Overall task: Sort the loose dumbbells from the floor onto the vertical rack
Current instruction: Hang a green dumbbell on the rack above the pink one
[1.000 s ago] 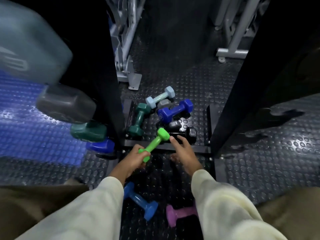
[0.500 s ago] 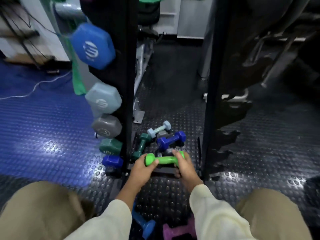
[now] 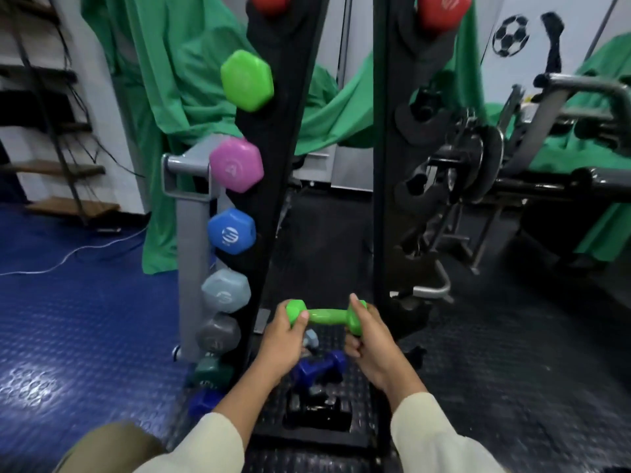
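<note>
A bright green dumbbell (image 3: 326, 316) is held level between the two black uprights of the vertical rack (image 3: 273, 186). My left hand (image 3: 283, 339) grips its left head and my right hand (image 3: 370, 343) grips its right head. Down the left upright hang a green dumbbell (image 3: 246, 80), a pink one (image 3: 236, 164), a blue one (image 3: 231, 234), a pale blue one (image 3: 225, 291), a grey one (image 3: 218, 333), then dark green and dark blue ones. Loose on the rack base lie a dark blue dumbbell (image 3: 319, 370) and a black one (image 3: 317, 409).
The right upright (image 3: 389, 165) carries a red dumbbell (image 3: 444, 10) at the top and bare cradles below. A grey stand (image 3: 187, 268) is left of the rack, a weight machine (image 3: 478, 165) right. Green cloth (image 3: 177, 97) hangs behind. A white cable (image 3: 68, 254) crosses the blue floor.
My view has tilted up from the floor to the rack. The green dumbbell rose from the pile and turned level, and my right hand took hold of its right head.
</note>
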{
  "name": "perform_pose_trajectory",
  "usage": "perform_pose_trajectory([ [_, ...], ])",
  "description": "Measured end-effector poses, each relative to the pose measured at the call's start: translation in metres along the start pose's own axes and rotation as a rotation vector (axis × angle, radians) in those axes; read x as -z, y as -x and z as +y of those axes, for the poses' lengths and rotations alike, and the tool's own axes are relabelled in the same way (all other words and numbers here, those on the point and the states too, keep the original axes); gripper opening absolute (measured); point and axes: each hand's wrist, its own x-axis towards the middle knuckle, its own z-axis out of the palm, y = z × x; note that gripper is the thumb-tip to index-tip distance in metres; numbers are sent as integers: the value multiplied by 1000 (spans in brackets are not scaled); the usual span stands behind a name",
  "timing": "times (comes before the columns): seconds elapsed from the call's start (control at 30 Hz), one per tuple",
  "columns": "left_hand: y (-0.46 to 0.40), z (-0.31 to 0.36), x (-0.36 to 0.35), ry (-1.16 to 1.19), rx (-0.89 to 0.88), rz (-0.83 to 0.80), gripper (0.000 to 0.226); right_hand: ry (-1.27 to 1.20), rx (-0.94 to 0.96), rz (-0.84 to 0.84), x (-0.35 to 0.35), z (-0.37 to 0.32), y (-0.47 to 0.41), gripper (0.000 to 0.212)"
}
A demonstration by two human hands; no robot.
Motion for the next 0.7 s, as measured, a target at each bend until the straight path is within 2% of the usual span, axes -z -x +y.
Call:
perform_pose_trajectory([
  [0.13, -17, 48, 7, 55, -89, 86, 27, -115, -13, -191, -7, -56, 23, 36],
  [0.3, -32, 92, 7, 230, -182, 114, 21, 5, 165, -402, -13, -110, 62, 59],
  [0.33, -34, 102, 5, 268, -188, 113, 24, 12, 200, -411, -15, -119, 67, 62],
  [0.43, -38, 141, -2, 342, -256, 90, 12, 14, 266, -471, -19, -144, 86, 63],
  [0.53, -40, 188, -7, 305, -398, 108, 27, 27, 416, -424, -22, -163, 100, 77],
  [0.57, -40, 205, -8, 285, -447, 128, 25, 61, 509, -375, -25, -168, 102, 81],
  [0.63, -35, 234, -8, 279, -516, 197, 15, 101, 662, -284, -32, -178, 105, 75],
  [0.7, -25, 254, -5, 333, -545, 225, 20, 88, 741, -212, -34, -190, 110, 68],
])
